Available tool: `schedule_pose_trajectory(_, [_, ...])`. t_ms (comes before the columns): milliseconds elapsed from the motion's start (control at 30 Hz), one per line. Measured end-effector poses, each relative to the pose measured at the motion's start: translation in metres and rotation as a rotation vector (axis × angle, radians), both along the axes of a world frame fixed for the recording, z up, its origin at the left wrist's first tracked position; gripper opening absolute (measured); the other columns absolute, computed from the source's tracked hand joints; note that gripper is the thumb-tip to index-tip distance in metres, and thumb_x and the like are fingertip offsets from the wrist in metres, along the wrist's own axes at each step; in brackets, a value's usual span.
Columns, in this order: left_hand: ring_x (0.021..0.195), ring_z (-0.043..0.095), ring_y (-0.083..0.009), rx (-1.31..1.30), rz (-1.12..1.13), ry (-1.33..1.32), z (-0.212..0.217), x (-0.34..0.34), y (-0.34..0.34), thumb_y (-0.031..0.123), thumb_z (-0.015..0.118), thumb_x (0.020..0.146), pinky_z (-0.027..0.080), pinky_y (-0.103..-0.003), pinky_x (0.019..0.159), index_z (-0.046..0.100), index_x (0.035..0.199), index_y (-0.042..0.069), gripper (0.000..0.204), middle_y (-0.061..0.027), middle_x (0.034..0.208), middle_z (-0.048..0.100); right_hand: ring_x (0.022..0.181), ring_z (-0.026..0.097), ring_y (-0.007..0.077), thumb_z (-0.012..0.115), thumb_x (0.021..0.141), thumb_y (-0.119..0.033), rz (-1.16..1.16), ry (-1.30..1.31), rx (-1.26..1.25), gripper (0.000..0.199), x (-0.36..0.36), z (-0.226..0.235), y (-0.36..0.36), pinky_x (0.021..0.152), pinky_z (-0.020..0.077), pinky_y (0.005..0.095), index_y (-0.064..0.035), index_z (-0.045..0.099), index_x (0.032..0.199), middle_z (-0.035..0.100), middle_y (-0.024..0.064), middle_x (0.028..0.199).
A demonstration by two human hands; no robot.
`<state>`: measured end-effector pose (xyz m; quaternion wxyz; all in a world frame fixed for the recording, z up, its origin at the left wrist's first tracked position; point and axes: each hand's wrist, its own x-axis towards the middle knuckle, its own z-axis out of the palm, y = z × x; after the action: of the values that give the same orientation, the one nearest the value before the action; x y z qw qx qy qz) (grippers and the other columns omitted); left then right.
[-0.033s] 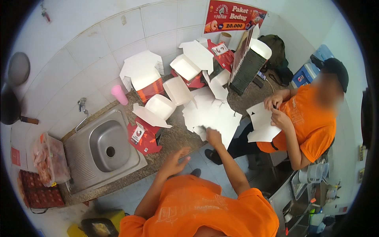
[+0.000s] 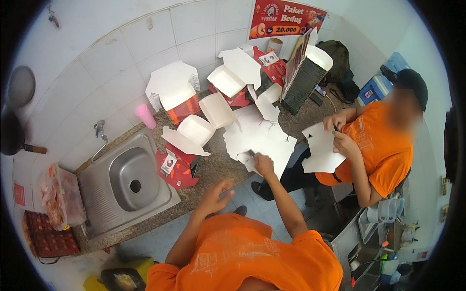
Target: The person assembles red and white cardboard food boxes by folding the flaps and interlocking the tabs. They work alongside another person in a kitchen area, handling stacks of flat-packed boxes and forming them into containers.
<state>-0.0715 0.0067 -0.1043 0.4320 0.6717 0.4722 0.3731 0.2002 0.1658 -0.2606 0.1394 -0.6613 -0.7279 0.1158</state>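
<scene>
A pile of flat white food-box blanks [image 2: 262, 137] lies on the counter in front of me. My right hand [image 2: 264, 165] is closed at the near edge of this pile, pinching the edge of a blank. My left hand [image 2: 214, 197] hovers off the counter's front edge, holding nothing, its thumb apart from the fingers. Left of the pile sits a folded, open white box [image 2: 195, 130], and a red printed carton [image 2: 174, 165] rests nearer to me. Other open boxes [image 2: 226, 81] stand behind them.
A steel sink [image 2: 133, 174] is at the left, with a pink cup [image 2: 145, 116] behind it. A tall stack of nested boxes [image 2: 306, 77] stands at the back right. At the right, a co-worker in orange [image 2: 381, 145] handles a white blank [image 2: 323, 148].
</scene>
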Motion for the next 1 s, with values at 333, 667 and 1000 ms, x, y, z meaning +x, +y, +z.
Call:
schedule_pose_trajectory(333, [0.118, 0.066, -0.0293, -0.255, -0.065, -0.02, -0.021, 0.017, 0.026, 0.024, 0.073, 0.094, 0.053, -0.038, 0.097, 0.055, 0.138, 0.004, 0.051, -0.0191, 0.126, 0.067, 0.071, 0.068, 0.0409, 0.061, 0.098, -0.016, -0.039, 0.339, 0.381, 0.016, -0.015, 0.106, -0.02, 0.065, 0.0516, 0.0473, -0.0039, 0.071, 0.094, 0.07, 0.0195, 0.078])
schedule_pose_trajectory(667, [0.114, 0.063, -0.0213, -0.205, 0.109, -0.441, -0.05, 0.025, 0.006, 0.019, 0.07, 0.097, 0.052, -0.037, 0.092, 0.06, 0.128, -0.006, 0.041, -0.0158, 0.127, 0.065, 0.104, 0.069, 0.0251, 0.054, 0.107, -0.019, 0.261, 1.344, -0.311, 0.032, -0.087, 0.125, -0.144, 0.091, 0.0564, 0.037, 0.005, 0.065, 0.125, 0.068, 0.0185, 0.124])
schedule_pose_trajectory(1000, [0.114, 0.063, -0.0218, -0.176, 0.346, -0.257, -0.023, -0.025, 0.019, 0.015, 0.071, 0.097, 0.049, -0.036, 0.097, 0.058, 0.13, -0.003, 0.04, -0.0132, 0.122, 0.067, 0.093, 0.073, 0.0217, 0.079, 0.086, -0.011, -0.122, 0.902, 0.27, 0.03, 0.021, 0.185, -0.104, 0.085, 0.055, 0.0301, -0.0018, 0.073, 0.114, 0.076, 0.0112, 0.105])
